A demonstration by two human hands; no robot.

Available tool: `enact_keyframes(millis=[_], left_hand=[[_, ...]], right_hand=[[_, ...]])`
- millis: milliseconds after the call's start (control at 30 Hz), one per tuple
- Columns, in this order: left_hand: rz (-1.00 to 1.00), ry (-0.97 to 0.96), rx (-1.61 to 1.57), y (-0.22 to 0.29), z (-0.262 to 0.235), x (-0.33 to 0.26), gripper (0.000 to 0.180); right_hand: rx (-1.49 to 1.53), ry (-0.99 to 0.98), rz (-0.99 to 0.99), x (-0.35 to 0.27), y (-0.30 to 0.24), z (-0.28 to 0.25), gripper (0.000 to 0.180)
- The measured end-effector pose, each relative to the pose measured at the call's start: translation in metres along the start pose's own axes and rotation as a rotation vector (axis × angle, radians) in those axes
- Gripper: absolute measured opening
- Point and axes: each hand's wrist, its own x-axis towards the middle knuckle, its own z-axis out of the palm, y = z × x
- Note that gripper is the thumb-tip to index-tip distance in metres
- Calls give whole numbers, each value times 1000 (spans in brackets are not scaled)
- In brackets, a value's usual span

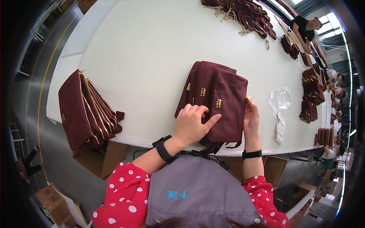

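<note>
Several dark burgundy pouches (232, 85) with small gold lettering lie overlapped in a stack on the white table before me. My left hand (193, 123) rests on the stack's left part, thumb spread away from the bent fingers. At the right edge of the top pouch is my right hand (251, 116), its fingers closed at a small pale tag (249, 98); the pouch partly hides how they grip it. Dark straps hang from the stack's near end at the table edge. A clear plastic bag (280, 98) and a strip of white labels (280, 129) lie right of that hand.
Zipped burgundy pouches (72, 112) stand fanned out at the left table edge. Burgundy pieces with tan cords (247, 15) are heaped at the far side. More pouches (312, 85) are piled at right. Cardboard boxes (100, 157) sit below the near edge. Other people work along the right.
</note>
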Motion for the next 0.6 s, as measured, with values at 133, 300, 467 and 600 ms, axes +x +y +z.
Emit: enact_keyframes(millis=[133,300,467,600], left_hand=[[-180,62,-222,13,1,8,37],[-183,159,-168,-24,10,15,44],[-425,68,-460,-10,5,20,62],[-451,-88,-546,6,0,32,67]], right_hand=[[-28,16,-104,-11,-11,51,31],[-108,-2,-85,14,-5,73,28],[-76,57,-34,18,5,71,26],[13,-10,-38,23,17,50,28]])
